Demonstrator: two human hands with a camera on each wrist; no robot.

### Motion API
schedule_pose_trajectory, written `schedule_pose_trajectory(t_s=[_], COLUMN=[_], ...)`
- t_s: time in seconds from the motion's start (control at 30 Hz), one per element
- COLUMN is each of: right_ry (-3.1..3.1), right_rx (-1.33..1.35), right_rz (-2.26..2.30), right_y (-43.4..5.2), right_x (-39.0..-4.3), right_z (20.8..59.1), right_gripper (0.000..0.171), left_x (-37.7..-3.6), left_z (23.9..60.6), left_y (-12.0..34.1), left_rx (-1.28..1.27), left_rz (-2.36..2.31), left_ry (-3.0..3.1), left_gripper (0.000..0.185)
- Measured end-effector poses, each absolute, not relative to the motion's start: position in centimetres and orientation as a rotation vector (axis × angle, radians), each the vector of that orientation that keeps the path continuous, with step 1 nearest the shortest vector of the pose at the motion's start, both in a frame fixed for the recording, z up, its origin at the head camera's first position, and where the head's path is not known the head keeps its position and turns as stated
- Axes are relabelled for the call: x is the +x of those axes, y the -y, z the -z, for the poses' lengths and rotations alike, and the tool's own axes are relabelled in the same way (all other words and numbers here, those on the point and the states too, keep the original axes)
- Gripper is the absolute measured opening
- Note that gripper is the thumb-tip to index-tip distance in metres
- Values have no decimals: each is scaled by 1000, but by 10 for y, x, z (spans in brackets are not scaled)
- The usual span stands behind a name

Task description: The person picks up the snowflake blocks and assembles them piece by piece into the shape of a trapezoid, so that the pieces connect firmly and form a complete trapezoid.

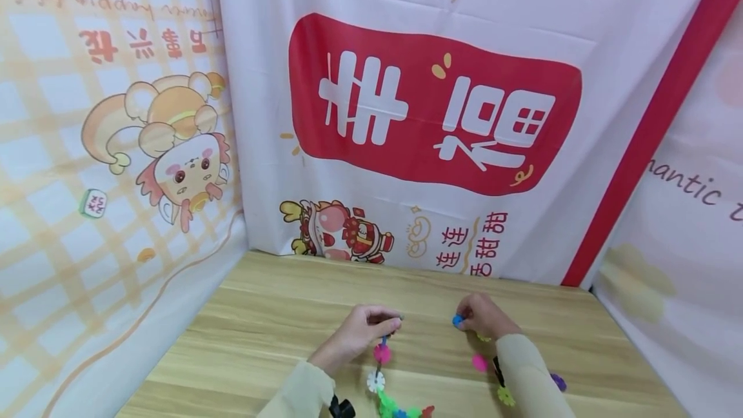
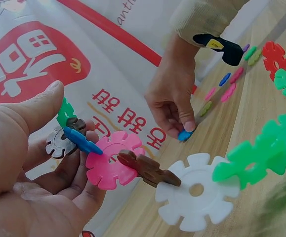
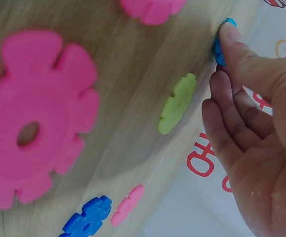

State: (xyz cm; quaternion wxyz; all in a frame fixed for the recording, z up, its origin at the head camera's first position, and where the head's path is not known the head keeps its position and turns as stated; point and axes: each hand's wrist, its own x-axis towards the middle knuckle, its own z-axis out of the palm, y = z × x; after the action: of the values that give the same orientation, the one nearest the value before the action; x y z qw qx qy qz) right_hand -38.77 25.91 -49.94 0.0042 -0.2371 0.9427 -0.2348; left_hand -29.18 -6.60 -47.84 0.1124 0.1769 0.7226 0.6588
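My left hand (image 1: 358, 335) grips one end of a chain of slotted plastic flower discs, around a green disc (image 2: 65, 112) and a dark-and-clear one (image 2: 61, 142). From there the chain runs through a blue disc (image 2: 82, 140), a pink disc (image 2: 114, 160), a brown disc (image 2: 148, 168), a white disc (image 2: 197, 191) and green ones (image 2: 264, 150) to a red disc (image 2: 276, 58). On the right, my right hand (image 1: 484, 318) pinches a loose blue disc (image 3: 219, 49) between thumb and fingertips, at the tabletop. A yellow-green disc (image 3: 178, 103) lies beside that hand.
Several loose discs lie on the wooden table (image 1: 278, 315) around the right forearm, among them a pink one (image 1: 480, 362), a yellow one (image 1: 506, 395) and a purple one (image 1: 558, 382). Printed cloth (image 1: 429, 211) hangs behind the table and at both sides.
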Motion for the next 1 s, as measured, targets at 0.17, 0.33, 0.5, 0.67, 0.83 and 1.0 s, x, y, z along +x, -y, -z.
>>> schedule_pose_trajectory(t_s=[0.17, 0.33, 0.5, 0.67, 0.83, 1.0], right_ry=[-2964, -2906, -2883, -2865, -2855, -2851], right_rx=[-625, -551, -544, -622, -732, -947], right_rz=[793, 947, 1056, 1200, 1302, 1340], right_y=[-265, -267, -259, -237, -209, -184], right_x=[-384, -370, -353, -338, -321, -305], right_z=[496, 484, 469, 453, 437, 424], right_gripper=[13, 11, 11, 12, 10, 8], left_x=[-292, -291, -290, -290, -289, -288], left_z=[477, 476, 473, 472, 470, 468], left_y=[65, 63, 64, 66, 67, 65], left_rx=[526, 528, 547, 566, 569, 600], left_rz=[-1925, -1928, -1918, -1930, -1951, -1958], left_ry=[-2171, -2184, -2177, -2170, -2145, -2130], left_gripper=[39, 38, 37, 37, 34, 39])
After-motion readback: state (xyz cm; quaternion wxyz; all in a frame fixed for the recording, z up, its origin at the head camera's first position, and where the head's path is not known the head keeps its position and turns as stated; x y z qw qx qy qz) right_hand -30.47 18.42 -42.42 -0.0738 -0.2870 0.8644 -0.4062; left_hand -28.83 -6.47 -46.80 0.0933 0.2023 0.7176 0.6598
